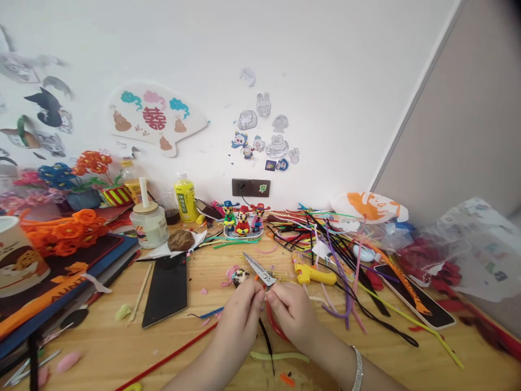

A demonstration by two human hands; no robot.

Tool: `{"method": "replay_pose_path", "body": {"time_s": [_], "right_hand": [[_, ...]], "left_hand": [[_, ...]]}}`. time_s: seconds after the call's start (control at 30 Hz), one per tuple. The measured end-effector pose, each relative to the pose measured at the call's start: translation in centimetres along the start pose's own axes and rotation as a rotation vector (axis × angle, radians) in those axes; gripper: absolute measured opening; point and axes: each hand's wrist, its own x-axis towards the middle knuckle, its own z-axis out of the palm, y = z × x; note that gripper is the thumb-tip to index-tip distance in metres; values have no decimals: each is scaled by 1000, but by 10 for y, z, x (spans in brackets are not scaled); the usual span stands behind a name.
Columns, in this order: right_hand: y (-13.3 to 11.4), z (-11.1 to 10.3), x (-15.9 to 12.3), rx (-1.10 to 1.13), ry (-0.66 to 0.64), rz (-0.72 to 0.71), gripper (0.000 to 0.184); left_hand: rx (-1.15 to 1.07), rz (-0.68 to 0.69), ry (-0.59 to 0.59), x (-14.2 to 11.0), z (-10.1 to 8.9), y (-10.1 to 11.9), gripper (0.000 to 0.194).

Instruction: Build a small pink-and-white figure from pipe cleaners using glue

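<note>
My left hand (241, 308) is closed, its thumb and fingertips pinched together; what they hold is too small to make out. Against it, fingertip to fingertip, my right hand (295, 314) is also closed, with a pair of scissors (266, 278) at its fingers. The metal blades point away and to the left, and part of the red handle shows below the hand. Just beyond the left hand lies a small figure's head (240, 277) with pink fuzzy curls. A black pipe cleaner (266, 339) hangs or lies beneath the hands, and a red one (175, 355) runs along the table.
A yellow glue gun (313, 275) lies to the right, before a heap of coloured pipe cleaners (301, 228). Three small figures (243, 221) stand on a tray at the back. Left are a black phone (166, 290), a candle jar (150, 228) and a yellow bottle (185, 198).
</note>
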Motion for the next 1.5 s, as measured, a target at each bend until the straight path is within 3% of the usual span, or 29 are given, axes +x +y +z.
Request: {"method": "replay_pose_path", "body": {"time_s": [0.2, 0.33, 0.53, 0.67, 0.87, 1.23, 1.5], "right_hand": [[-3, 2, -1, 65, -4, 76, 34], [-3, 1, -3, 45, 58, 30, 18], [5, -1, -5, -360, 155, -391, 18], [10, 0, -7, -440, 146, -489, 22], [6, 1, -4, -430, 124, -433, 20], [7, -1, 0, -187, 29, -220, 37], [1, -10, 4, -26, -63, -70, 32]], "left_hand": [[-4, 23, -4, 0, 1, 3, 22], [-75, -105, -10, 2, 1, 1, 25], [-240, -254, -15, 6, 2, -1, 31], [-300, -276, 4, 6, 4, -3, 36], [-332, -261, 15, 7, 5, -6, 36], [-53, -120, 9, 4, 3, -2, 26], [44, -7, -21, 2, 3, -4, 25]]}}
